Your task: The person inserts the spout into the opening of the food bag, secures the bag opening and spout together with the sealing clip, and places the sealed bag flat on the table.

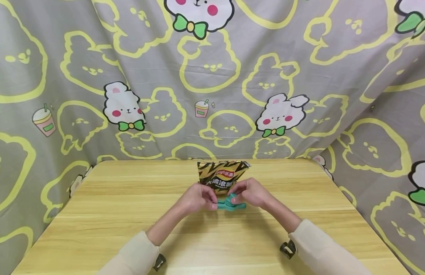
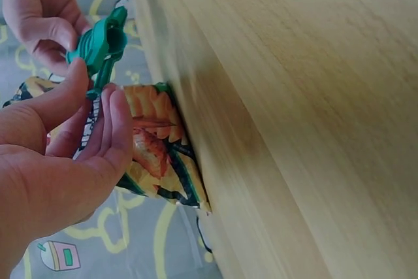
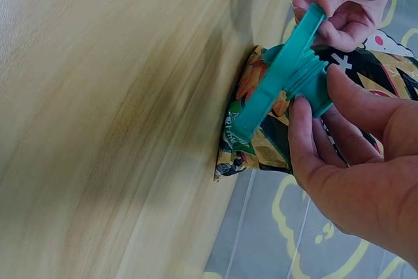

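A teal plastic bag clip (image 1: 229,207) with a round, ribbed spout cap (image 3: 315,93) is held between both hands, above the wooden table. My left hand (image 1: 198,198) pinches one end of the clip's long bar between thumb and fingers. From the other side, my right hand (image 1: 252,193) grips the ribbed cap with thumb and fingertips. In the left wrist view a round opening shows on the clip's (image 2: 98,50) far face. Just behind the hands stands a black and gold bag of chips (image 1: 221,173), its lower front partly hidden by them.
A light wooden table (image 1: 130,214) spreads out around the hands. Behind it and at the sides hangs a grey curtain (image 1: 219,110) with yellow outlines and cartoon figures. Dark wrist straps (image 1: 288,249) sit near the pale sleeves.
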### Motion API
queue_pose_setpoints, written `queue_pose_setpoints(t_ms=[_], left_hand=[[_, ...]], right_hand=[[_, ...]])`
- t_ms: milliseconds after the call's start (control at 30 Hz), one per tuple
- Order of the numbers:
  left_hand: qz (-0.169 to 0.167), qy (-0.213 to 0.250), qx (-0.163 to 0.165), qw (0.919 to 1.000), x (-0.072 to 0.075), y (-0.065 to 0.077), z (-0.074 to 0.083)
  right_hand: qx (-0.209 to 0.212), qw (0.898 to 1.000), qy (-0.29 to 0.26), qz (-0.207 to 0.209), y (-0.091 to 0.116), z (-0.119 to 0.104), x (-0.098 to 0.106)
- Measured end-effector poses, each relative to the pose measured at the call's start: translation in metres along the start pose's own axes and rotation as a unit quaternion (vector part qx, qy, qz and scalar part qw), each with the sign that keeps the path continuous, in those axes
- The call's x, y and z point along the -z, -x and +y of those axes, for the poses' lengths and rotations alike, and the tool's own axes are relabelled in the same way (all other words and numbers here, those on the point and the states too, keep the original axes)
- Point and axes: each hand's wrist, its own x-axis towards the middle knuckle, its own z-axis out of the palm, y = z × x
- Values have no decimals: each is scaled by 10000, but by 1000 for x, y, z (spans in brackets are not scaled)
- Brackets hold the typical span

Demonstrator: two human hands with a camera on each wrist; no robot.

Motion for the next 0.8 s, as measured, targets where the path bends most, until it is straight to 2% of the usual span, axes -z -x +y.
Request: queue_pose_setpoints(t_ms=[233, 500, 800], left_hand=[[-1, 32, 58, 10000, -3, -2, -5], [-15, 149, 49, 9999, -11, -3, -10], [29, -55, 62, 10000, -18, -6, -17]], right_hand=[[-3, 9999, -164, 22, 0, 2, 2], [-41, 9999, -102, 121, 3, 3, 6], [-81, 9998, -122, 138, 5, 4, 9]])
